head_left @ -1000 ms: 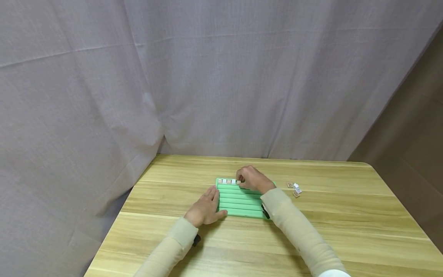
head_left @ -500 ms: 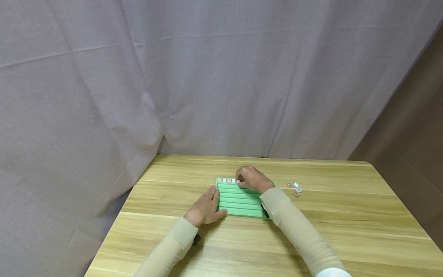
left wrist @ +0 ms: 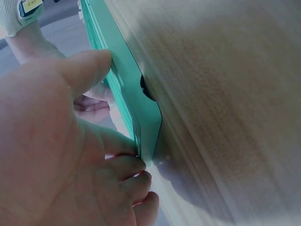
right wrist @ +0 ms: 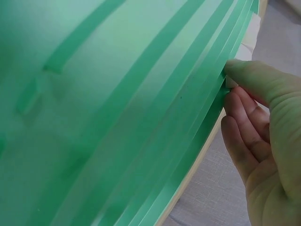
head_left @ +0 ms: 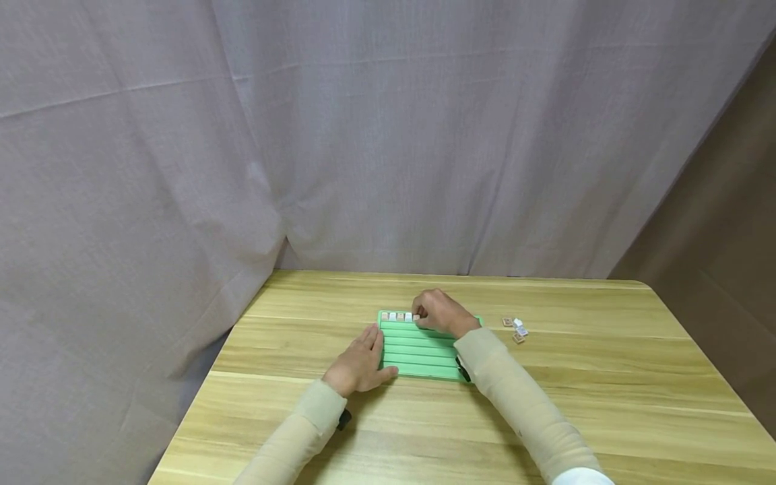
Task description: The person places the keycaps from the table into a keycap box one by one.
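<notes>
On green tray [head_left: 415, 350], far row, R hand [head_left: 444, 314] pinches beige tile [head_left: 415, 317] btw. thumb & fingertips, R of 4 tiles [head_left: 401, 316]. L hand [head_left: 359, 364], fingers nearly straight, thumb spread, touches tray's L side. Loose tiles [head_left: 522, 332] on table [head_left: 582, 377], R of tray.

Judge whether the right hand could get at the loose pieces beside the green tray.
Probably yes: nothing tall stands between the right hand and the loose pieces on the tabletop. It pinches a beige piece in the far row of the green tray, though, so likely must let go first.
</notes>
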`<state>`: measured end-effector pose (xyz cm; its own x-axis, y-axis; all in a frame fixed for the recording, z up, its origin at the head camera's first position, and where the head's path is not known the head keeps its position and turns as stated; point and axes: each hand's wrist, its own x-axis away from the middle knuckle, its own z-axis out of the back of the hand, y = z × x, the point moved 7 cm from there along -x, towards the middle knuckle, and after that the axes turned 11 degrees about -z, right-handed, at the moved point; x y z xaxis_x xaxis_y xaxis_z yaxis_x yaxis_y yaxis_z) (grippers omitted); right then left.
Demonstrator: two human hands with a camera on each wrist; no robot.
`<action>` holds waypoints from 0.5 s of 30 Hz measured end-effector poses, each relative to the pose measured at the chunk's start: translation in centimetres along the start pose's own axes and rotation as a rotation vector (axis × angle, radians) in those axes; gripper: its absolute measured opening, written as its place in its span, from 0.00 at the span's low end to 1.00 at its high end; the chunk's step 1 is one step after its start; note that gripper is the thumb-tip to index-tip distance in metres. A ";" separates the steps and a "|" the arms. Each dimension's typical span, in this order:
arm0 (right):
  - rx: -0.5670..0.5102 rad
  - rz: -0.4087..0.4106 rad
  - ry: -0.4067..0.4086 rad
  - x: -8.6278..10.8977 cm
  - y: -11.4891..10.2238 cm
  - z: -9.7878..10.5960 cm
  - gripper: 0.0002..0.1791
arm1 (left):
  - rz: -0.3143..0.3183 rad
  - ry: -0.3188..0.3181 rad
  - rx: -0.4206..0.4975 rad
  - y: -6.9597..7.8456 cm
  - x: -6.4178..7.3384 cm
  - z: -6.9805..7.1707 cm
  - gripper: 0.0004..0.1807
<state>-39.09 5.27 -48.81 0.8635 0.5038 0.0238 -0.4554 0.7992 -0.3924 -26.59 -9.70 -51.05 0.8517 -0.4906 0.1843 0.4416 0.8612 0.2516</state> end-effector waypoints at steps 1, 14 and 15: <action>0.004 0.000 -0.003 0.0 0.0 0.0 0.04 | 0.000 -0.001 0.001 0.0 0.0 0.0 0.50; -0.011 0.007 -0.041 0.1 0.0 0.4 0.01 | 0.001 0.004 0.020 0.1 0.1 0.1 0.50; -0.010 0.008 -0.047 0.2 0.1 0.6 0.02 | 0.001 0.004 0.016 0.1 0.1 0.1 0.50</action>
<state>-39.07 5.59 -48.30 0.8485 0.5253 0.0640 -0.4599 0.7920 -0.4016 -26.45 -9.67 -50.91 0.8531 -0.4895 0.1808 0.4364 0.8592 0.2670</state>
